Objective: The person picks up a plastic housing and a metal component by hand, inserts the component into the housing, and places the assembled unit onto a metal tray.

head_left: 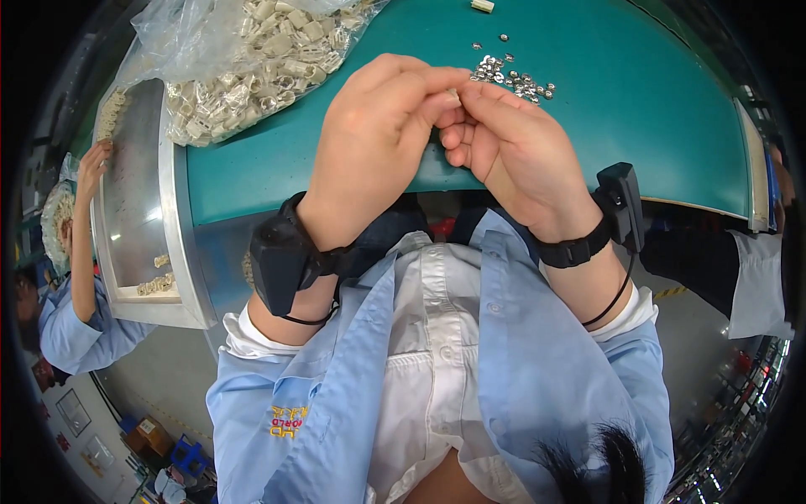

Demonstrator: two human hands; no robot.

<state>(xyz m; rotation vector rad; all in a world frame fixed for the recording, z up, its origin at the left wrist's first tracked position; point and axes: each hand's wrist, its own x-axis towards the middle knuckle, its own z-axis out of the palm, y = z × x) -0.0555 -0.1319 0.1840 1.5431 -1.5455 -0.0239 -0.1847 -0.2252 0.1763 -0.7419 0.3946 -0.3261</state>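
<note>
My left hand point(369, 122) and my right hand point(529, 160) meet above the near edge of the green table point(646, 118). Thumb and forefinger of the left hand are pinched together, and a sliver of a small cream plastic part point(454, 95) shows at their tips. The right thumb and forefinger close at the same spot, the other fingers curled in below. What the right fingertips grip is hidden. Just beyond the hands lies a loose pile of small shiny round metal pieces point(525, 86). One cream plastic part point(482, 6) lies farther off at the table's far side.
A clear plastic bag point(252, 71) full of cream plastic parts lies at the far left. Beside it stands a metal-framed tray point(180, 218) with rows of similar parts. Another person's hand point(94, 168) touches the tray's far side. Black devices are strapped on both my wrists.
</note>
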